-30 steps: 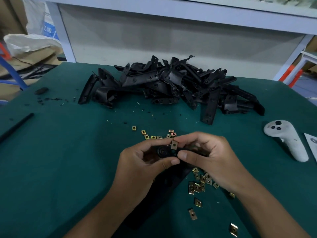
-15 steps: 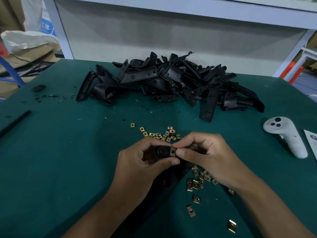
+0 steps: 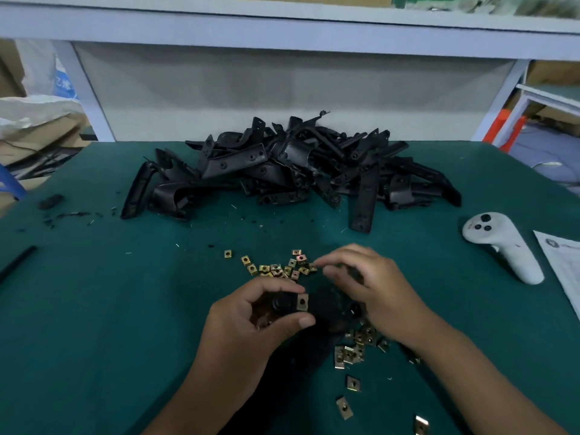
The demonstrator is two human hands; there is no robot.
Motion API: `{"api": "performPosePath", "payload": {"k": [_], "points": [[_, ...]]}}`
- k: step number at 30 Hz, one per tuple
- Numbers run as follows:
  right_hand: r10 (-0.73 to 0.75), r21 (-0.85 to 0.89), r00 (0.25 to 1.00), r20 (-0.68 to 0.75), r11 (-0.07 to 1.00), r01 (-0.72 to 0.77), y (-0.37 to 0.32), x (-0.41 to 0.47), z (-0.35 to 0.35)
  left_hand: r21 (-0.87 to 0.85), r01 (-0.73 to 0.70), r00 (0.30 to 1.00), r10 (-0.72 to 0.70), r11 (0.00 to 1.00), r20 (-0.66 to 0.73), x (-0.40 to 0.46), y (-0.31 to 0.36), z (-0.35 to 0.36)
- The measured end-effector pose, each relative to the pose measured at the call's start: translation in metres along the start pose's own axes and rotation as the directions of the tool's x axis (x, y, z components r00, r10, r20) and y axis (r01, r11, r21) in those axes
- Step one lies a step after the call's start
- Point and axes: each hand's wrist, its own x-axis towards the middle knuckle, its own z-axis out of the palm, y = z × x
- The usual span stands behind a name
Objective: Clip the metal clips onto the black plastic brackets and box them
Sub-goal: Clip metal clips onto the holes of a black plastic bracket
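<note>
My left hand grips a black plastic bracket near the table's front, thumb and fingers curled round its end. A brass-coloured metal clip sits on that bracket just past my thumb. My right hand hovers blurred over the bracket's right part, fingers loosely spread toward a scatter of loose clips, holding nothing I can make out. More loose clips lie under and in front of my right wrist. A big pile of black brackets lies at the back of the green table.
A white hand controller lies at the right, with a sheet of paper beside it. A thin black rod lies at the left edge, black crumbs behind it. Cardboard and a sack stand beyond the table's left.
My right hand has let go of the clip, which now stays on the bracket, and has moved up and right toward the loose clips. The left hand keeps its hold.
</note>
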Motion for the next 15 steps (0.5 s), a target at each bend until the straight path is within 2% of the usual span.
{"api": "performPosePath", "payload": {"k": [3, 5, 9, 11, 15], "points": [[-0.094, -0.255, 0.987, 0.13, 0.959, 0.125, 0.015, 0.002, 0.016, 0.074, -0.005, 0.997, 0.0, 0.997, 0.078, -0.002, -0.002, 0.002], [-0.125, -0.357, 0.983, 0.132, 0.919, 0.165, 0.019, 0.006, 0.023, 0.131, -0.032, 0.991, 0.014, 0.991, 0.13, -0.002, -0.003, 0.002], [-0.166, -0.421, 0.98, 0.109, 0.886, 0.197, 0.013, 0.006, 0.019, 0.098, -0.036, 0.99, 0.022, 0.995, 0.141, 0.001, -0.005, 0.002], [-0.169, -0.39, 0.979, 0.114, 0.898, 0.201, 0.006, 0.001, 0.014, 0.044, -0.024, 0.993, 0.018, 0.999, 0.117, 0.003, -0.007, 0.003], [-0.161, -0.37, 0.983, 0.084, 0.911, 0.181, -0.004, -0.001, 0.012, 0.043, -0.012, 0.993, 0.007, 0.999, 0.115, 0.003, -0.01, 0.001]]}}
